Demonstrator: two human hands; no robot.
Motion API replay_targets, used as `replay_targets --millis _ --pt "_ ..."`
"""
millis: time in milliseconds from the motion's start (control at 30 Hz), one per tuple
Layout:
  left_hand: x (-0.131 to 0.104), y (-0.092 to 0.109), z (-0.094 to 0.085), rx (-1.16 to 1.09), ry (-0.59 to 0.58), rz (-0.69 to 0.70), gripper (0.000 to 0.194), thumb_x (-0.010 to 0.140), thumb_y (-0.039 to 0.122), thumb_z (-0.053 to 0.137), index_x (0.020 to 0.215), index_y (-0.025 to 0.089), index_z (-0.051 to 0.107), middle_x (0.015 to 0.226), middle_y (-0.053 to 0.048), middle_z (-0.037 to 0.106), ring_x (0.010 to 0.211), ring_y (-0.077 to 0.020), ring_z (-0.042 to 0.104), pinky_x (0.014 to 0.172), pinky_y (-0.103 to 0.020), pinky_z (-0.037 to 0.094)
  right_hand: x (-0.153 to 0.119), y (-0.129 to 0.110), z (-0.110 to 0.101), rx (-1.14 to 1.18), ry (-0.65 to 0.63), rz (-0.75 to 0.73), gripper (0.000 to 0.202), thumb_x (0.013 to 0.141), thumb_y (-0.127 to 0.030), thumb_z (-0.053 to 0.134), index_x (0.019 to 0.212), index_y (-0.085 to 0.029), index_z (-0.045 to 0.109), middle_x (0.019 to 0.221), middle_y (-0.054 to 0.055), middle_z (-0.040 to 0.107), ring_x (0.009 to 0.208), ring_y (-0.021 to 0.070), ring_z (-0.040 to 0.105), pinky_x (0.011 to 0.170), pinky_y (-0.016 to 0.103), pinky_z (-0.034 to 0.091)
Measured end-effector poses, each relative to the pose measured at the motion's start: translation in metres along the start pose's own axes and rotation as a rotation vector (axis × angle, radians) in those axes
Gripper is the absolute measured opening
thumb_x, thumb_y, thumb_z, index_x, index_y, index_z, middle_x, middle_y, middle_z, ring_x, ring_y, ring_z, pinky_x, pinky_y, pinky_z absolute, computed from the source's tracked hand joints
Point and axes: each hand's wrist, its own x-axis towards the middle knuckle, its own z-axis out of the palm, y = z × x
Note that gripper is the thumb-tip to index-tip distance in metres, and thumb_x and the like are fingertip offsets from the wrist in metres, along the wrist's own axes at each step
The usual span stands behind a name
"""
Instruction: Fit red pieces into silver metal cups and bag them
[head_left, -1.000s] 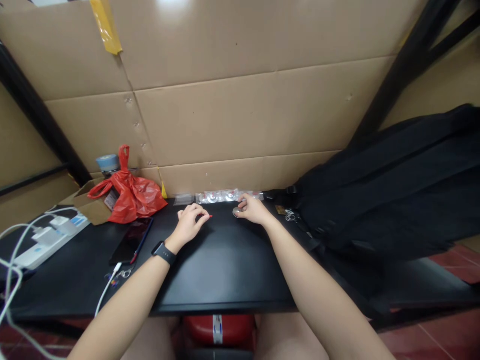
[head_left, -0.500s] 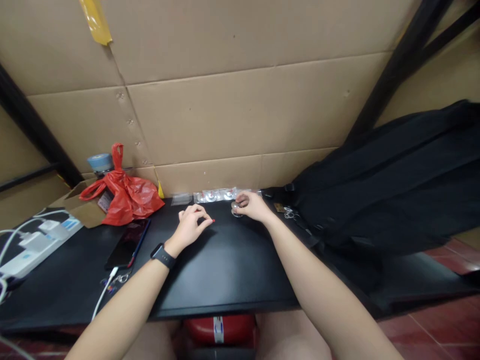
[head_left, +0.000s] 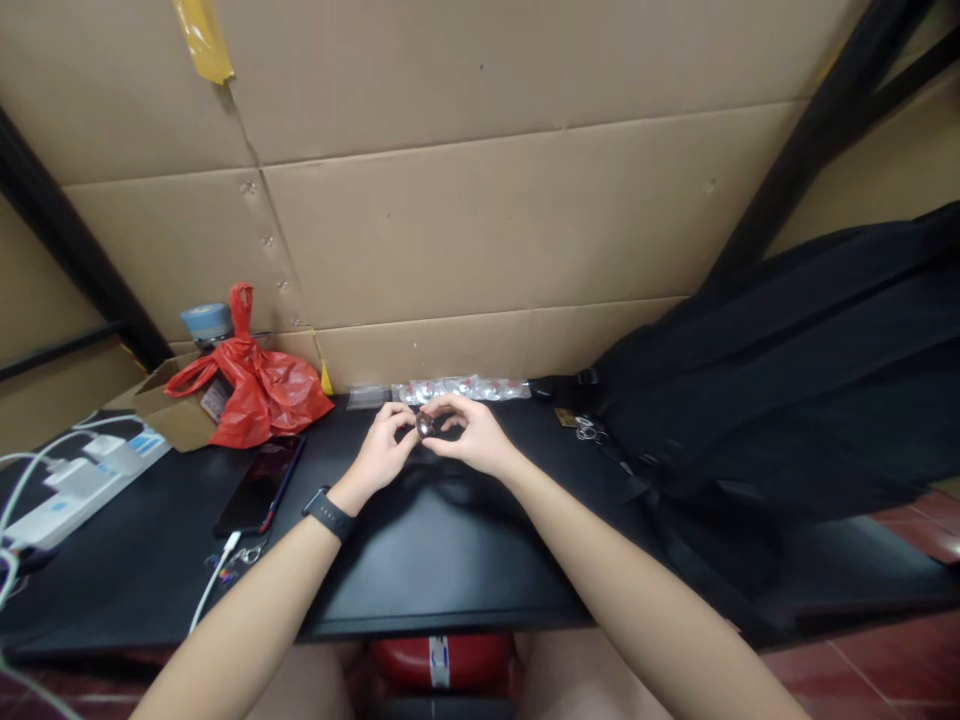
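Over the black tabletop (head_left: 442, 560), both hands meet in front of me. My right hand (head_left: 478, 437) is closed, its thumb and fingers pinching a small round, shiny, see-through disc (head_left: 425, 426) by the edge. My left hand (head_left: 383, 448), with a black watch on the wrist, is pinched just left of the disc, fingertips against or very close to it. The small red piece seen in its fingertips a moment ago is hidden now. Behind the hands, a row of small clear packets with silvery round pieces (head_left: 465, 388) lies along the cardboard wall.
A red plastic bag (head_left: 262, 395), a cardboard box (head_left: 169, 410) and a blue-lidded container (head_left: 206, 321) stand at the back left. Nearer are a phone (head_left: 260, 487), a white cable and a power strip (head_left: 90, 487). A black backpack (head_left: 787, 400) takes up the right side.
My right hand has moved left with the round disc, bringing it up to my left hand. The red piece at my left fingertips has gone out of sight. The camera view has shifted slightly.
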Motion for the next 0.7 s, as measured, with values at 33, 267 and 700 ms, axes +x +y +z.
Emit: replay_targets --millis 33,267,700 --pt "0.0 0.0 0.0 -0.018 -0.001 0.001 0.014 0.091 0.025 0.057 0.083 0.019 0.067 0.104 -0.007 0.055 0.108 -0.0218 0.056 0.102 -0.035 0.042 0.0 0.0 0.0 0.006 0.003 -0.008 0.036 0.066 -0.022 0.077 0.1 -0.021 0.065 0.105 0.006 0.071 0.096 0.0214 0.068 0.077 0.032 0.054" --pt "-0.001 0.001 0.002 -0.056 0.048 -0.004 0.013 0.091 0.024 0.056 0.083 0.019 0.065 0.105 -0.007 0.055 0.106 -0.0205 0.056 0.102 -0.035 0.043 -0.001 0.0 0.001 0.058 -0.001 -0.036 0.031 0.069 -0.025 0.079 0.097 -0.021 0.067 0.11 0.007 0.071 0.102 0.0224 0.067 0.08 0.034 0.054" --pt "-0.006 0.021 -0.007 0.419 0.141 0.063 0.005 0.089 0.023 0.062 0.089 0.021 0.067 0.112 -0.008 0.055 0.112 -0.0258 0.052 0.095 -0.044 0.039 0.0 0.005 0.006 0.112 -0.028 0.139 0.025 0.085 -0.044 0.067 0.09 -0.019 0.065 0.098 0.006 0.071 0.086 0.0195 0.068 0.076 0.032 0.054"
